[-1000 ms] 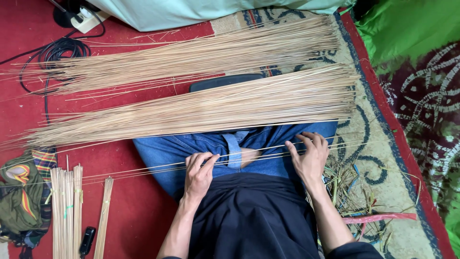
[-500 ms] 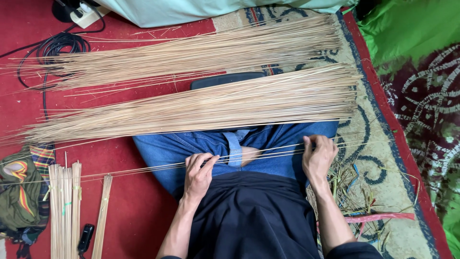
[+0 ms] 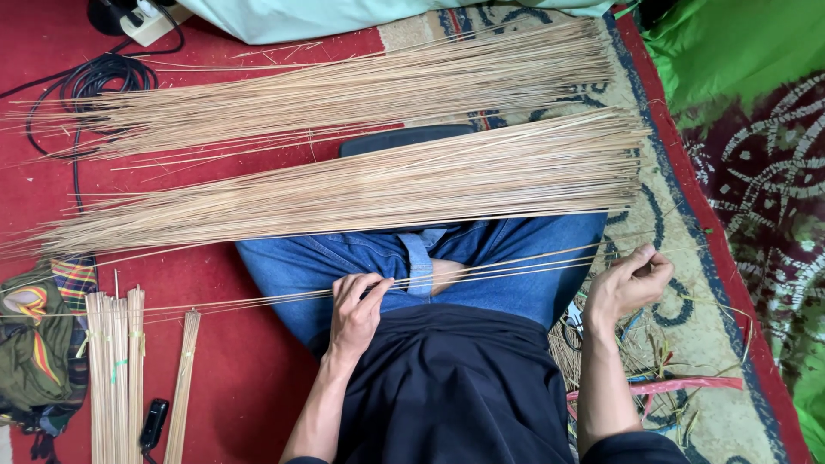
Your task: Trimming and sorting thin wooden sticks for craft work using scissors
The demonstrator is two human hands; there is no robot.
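I sit cross-legged in blue jeans (image 3: 344,258) on a red carpet. My left hand (image 3: 357,309) pinches a few long thin sticks (image 3: 507,262) that run across my lap from left to right. My right hand (image 3: 632,283) is off the right knee, fingers curled around the thick ends of those sticks. A big fan of the same pale sticks (image 3: 387,189) lies across my knees, and a second fan (image 3: 344,90) lies further away.
Tied stick bundles (image 3: 116,378) lie at the lower left beside a small black object (image 3: 155,423) and a patterned cloth bag (image 3: 39,352). A black cable (image 3: 94,82) and power strip (image 3: 150,19) sit at top left. Scraps litter the patterned rug (image 3: 644,352) at right; green cloth (image 3: 730,51) beyond.
My right hand slid rightward along the sticks from above the right thigh to past the knee and closed. My left hand kept its pinch in place.
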